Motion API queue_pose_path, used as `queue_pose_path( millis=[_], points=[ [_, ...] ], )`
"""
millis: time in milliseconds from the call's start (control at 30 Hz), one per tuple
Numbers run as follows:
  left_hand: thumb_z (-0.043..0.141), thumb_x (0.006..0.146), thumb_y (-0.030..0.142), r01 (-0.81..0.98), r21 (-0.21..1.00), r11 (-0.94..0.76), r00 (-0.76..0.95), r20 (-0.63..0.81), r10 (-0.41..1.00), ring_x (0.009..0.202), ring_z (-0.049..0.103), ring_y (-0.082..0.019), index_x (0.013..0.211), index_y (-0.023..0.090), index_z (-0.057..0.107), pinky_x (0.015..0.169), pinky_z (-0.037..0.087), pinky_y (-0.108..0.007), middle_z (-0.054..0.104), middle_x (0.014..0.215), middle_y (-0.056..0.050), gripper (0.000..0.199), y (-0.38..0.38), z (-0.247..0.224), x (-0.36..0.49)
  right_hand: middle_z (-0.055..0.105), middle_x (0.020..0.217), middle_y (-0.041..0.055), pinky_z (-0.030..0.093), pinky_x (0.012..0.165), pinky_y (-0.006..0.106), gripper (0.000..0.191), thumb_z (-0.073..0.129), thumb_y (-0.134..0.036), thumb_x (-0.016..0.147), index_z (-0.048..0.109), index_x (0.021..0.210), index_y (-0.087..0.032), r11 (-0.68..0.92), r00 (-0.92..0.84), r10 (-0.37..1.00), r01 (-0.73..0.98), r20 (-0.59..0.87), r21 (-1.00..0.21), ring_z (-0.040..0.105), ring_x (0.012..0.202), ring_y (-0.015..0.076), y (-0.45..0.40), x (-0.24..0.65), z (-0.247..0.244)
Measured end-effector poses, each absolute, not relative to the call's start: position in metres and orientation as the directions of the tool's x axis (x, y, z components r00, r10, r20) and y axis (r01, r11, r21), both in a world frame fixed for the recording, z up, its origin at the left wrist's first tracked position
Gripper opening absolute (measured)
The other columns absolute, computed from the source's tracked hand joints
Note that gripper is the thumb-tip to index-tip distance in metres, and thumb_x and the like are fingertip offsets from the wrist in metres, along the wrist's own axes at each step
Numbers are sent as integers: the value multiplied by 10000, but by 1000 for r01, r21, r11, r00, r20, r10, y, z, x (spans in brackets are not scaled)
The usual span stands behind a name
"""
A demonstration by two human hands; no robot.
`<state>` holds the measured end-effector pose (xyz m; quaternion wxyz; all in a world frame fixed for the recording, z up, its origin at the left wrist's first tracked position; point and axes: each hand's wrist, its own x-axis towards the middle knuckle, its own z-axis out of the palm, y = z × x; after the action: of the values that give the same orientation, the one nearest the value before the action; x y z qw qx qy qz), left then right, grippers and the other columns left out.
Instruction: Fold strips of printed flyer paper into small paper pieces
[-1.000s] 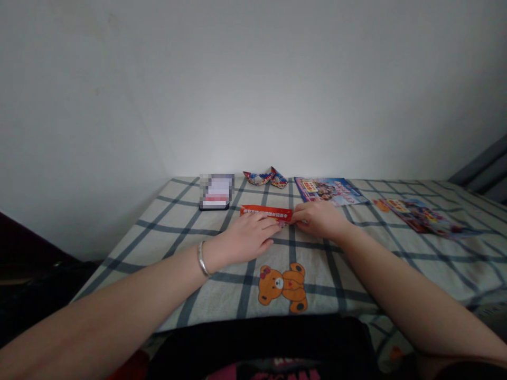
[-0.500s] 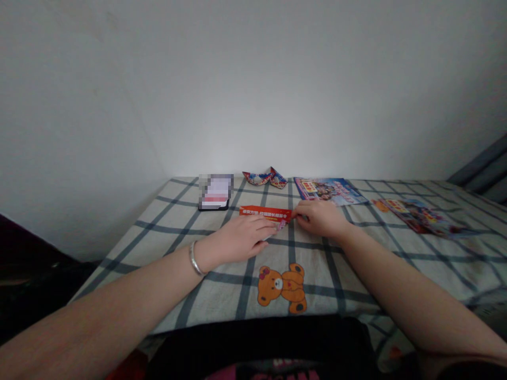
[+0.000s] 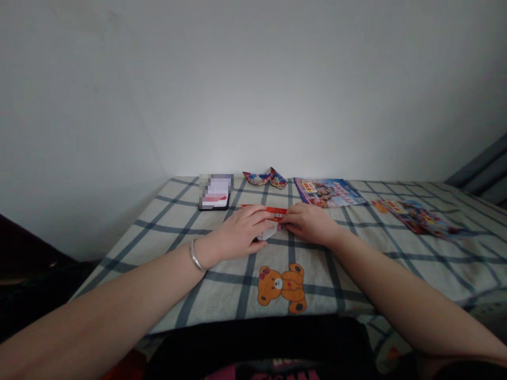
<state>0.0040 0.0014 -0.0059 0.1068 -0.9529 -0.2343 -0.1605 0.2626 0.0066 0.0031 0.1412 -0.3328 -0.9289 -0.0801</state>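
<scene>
- A pale checked cloth (image 3: 222,295), crossed by dark blue-grey bands, covers the flat surface and drops over its near edge; it is slightly rumpled at the right.
- One plain whitish wall (image 3: 253,95) rises behind the far edge, with faint marks at the upper left.
- At the right margin, one dark grey ridged thing (image 3: 483,163) slants in; what it is, I cannot tell. The lower left of the room is too dark to read.
- One bear print (image 3: 282,287) shows whole on the cloth, near the front; one more orange print (image 3: 379,206) shows in part beside a flyer.
- Two flyers lie flat on the right: a blue one (image 3: 328,191) near the wall, and a darker one (image 3: 425,217) farther right.
- Two small folded paper pieces (image 3: 257,178) sit together by the wall.
- One phone (image 3: 216,192) lies to their left, its screen lit and blurred.
- One red-and-white folded paper (image 3: 275,212) lies mid-cloth, under and between two hands.
- The left hand (image 3: 243,229), with one bracelet (image 3: 197,256) at its wrist, rests over the paper, fingers spread, thumb apart.
- The right hand (image 3: 311,224) has its fingers bunched together at the paper's right end; whether they pinch it, I cannot tell.
</scene>
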Motion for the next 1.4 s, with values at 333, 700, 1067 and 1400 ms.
queue_pose_path(
  millis=[333, 700, 1067, 1400],
  points=[
    [693, 725, 697, 637, -89, -766, 726, 405, 556, 1304, 426, -328, 1406, 192, 431, 1115, 310, -493, 443, 1433, -146, 888, 16, -12, -4, 699, 960, 60, 469, 782, 312, 178, 584, -190, 916, 734, 1009, -203, 781, -761, 577, 620, 298, 72, 605, 897, 194, 8, 263, 6],
    [505, 900, 668, 641, -142, -754, 739, 380, 556, 1107, 557, -269, 1401, 189, 458, 932, 365, -387, 601, 1258, -115, 695, 9, -6, 1, 689, 912, 51, 442, 729, 286, 168, 589, -225, 921, 732, 1008, -217, 758, -739, 591, 646, 324, 92, 610, 849, 176, 8, 264, 3],
    [371, 942, 701, 656, -129, -744, 720, 403, 565, 1010, 617, -258, 1349, 167, 491, 837, 394, -364, 668, 1142, -109, 682, 9, -5, 2, 676, 891, 34, 410, 694, 270, 197, 544, -313, 961, 719, 1010, -237, 743, -702, 582, 665, 412, 84, 608, 812, 160, 6, 260, -1],
    [425, 964, 629, 645, -151, -749, 727, 423, 541, 917, 651, -237, 1309, 171, 521, 786, 426, -347, 702, 1013, -90, 582, 10, -5, 2, 665, 872, 42, 410, 679, 266, 211, 557, -340, 964, 740, 970, -237, 729, -696, 598, 678, 398, 91, 608, 814, 157, 6, 256, -4]
  ],
)
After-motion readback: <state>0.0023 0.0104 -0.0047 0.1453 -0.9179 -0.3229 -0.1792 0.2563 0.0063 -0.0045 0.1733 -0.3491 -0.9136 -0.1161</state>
